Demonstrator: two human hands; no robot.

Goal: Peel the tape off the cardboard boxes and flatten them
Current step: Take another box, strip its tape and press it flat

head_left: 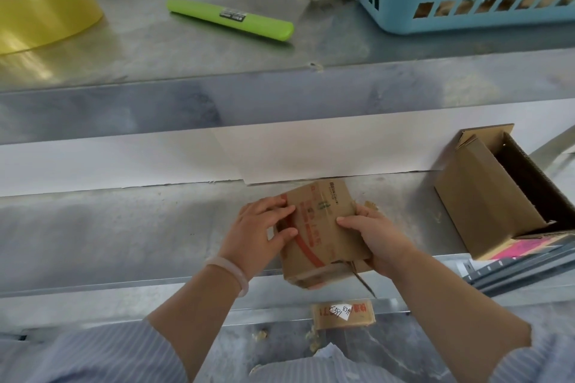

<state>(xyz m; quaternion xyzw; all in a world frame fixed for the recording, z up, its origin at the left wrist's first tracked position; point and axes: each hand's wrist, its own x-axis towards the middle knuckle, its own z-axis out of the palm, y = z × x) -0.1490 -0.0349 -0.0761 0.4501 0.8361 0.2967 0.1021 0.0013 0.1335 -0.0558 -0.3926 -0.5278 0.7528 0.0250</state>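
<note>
Steel shelving [124, 227]: two grey levels; the lower one lies directly under the fingers, the upper one well beyond them.
Blue plastic basket [466, 23]: on the upper level, far beyond the right fingers.
Open cardboard box [485, 205]: on its side on the lower level, well right of the right fingers, mouth facing right.
Yellow tape roll [40, 9]: upper level, far beyond and left of the left fingers.
Printed cardboard box [323, 227]: the one in work, held tilted between both hands over the shelf's front edge; it is not yet flattened.
Left hand [255, 236]: fingers curled onto the box's left edge, thumb pressed on the top face.
Right hand [379, 239]: thumb across the top face, fingers wrapped under the right side.
Green pen-shaped tool [230, 19]: upper level, well beyond the left fingers.
Labelled cardboard piece [343, 314]: below the wrists, on a lower level.
Clear tape [314, 277]: seems to band the near end, just below both thumbs.
Risk, tape: a hurried pull would likely shred it or tear off paper facing.
Risk, grip: the box hangs past the shelf edge, so a slip while peeling would probably drop it.
</note>
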